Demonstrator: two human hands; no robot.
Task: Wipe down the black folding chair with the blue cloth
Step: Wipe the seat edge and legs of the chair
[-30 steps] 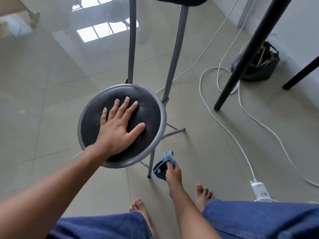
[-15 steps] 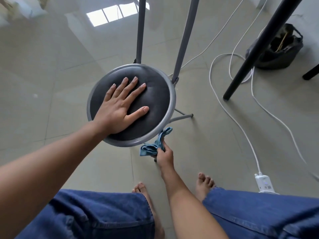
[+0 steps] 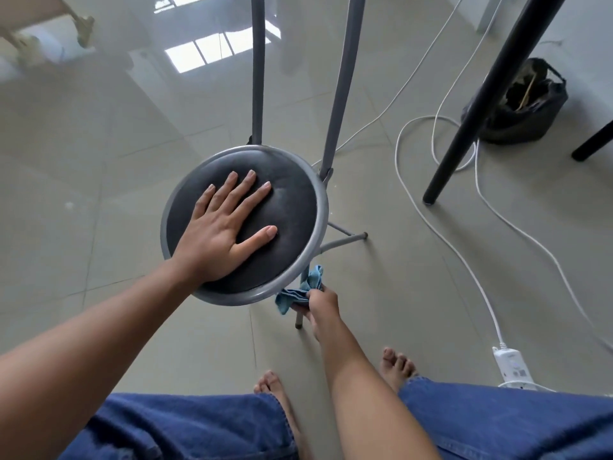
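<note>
From the head view, one black folding chair (image 3: 292, 207) stands on the tiled floor (image 3: 83, 227). The left hand (image 3: 222, 234) lies flat on its seat, fingers straight. The right hand (image 3: 320, 302) grips one blue cloth (image 3: 300, 292) around a front leg — just below the seat rim.

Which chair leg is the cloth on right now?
The front leg nearest the person, under the seat's near edge; the right hand grips the blue cloth around it. The two long grey tubes behind go untouched.

Blue denim trousers (image 3: 185, 426) — bare feet (image 3: 396, 363)
</note>
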